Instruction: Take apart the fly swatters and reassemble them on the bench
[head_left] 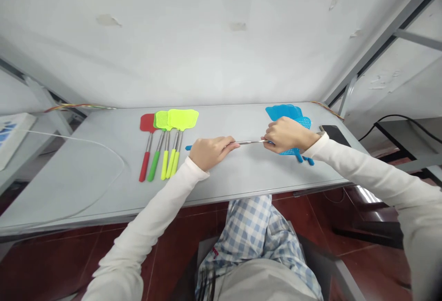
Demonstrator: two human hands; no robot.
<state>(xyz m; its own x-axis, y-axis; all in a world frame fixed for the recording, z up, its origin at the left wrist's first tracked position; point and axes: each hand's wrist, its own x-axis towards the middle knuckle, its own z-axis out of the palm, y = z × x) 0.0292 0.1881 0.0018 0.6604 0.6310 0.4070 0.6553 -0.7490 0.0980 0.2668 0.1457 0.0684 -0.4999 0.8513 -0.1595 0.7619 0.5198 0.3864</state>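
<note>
A blue fly swatter with a thin metal shaft (249, 142) is held level above the table between my hands. My left hand (213, 150) is closed around its handle end, whose blue tip (188, 147) sticks out on the left. Closed on the shaft's other end is my right hand (285, 134), which partly hides the blue mesh behind it. Several blue fly swatters (281, 111) lie beneath and around that hand; which head belongs to the held one I cannot tell. Left of my hands rest a red fly swatter (147, 123), a green one (151, 172) and several yellow ones (183, 119).
The grey table (228, 176) backs onto a white wall with tape scraps. A dark phone (334, 135) lies at the right edge. A white cable (120, 158) curves over the left side. Metal frame posts (347, 96) flank the table.
</note>
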